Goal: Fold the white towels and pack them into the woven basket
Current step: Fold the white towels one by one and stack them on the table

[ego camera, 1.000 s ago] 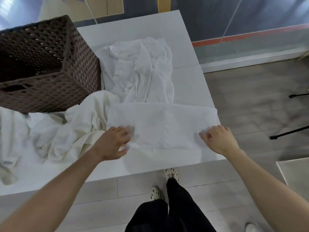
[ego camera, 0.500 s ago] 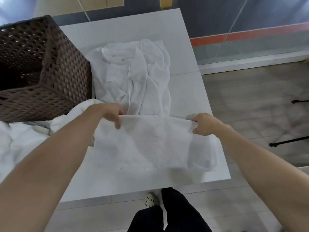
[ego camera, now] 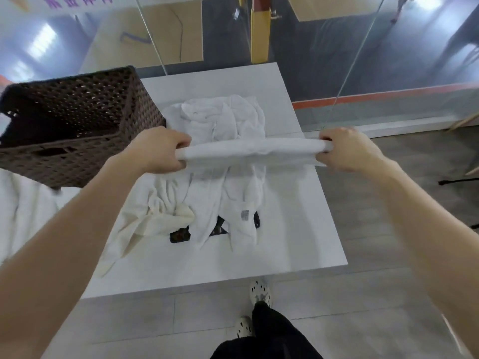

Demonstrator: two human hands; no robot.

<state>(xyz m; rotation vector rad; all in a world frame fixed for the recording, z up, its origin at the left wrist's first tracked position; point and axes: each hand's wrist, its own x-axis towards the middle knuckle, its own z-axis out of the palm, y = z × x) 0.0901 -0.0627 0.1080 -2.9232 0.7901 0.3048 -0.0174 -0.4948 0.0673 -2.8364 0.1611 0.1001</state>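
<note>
Plainly, in the head view we held the white towel (ego camera: 254, 151) stretched above the table (ego camera: 298, 229), our left hand (ego camera: 158, 151) and right hand (ego camera: 347, 150) each grasping one end. Soft and light, it would probably sag unless taken by its ends.

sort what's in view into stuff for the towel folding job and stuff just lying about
For the job:
stretched towel, gripped by the left hand and right hand
crumpled white towels on the table
woven basket

Just lying about:
black stand leg on the floor
yellow post beyond the table
</note>
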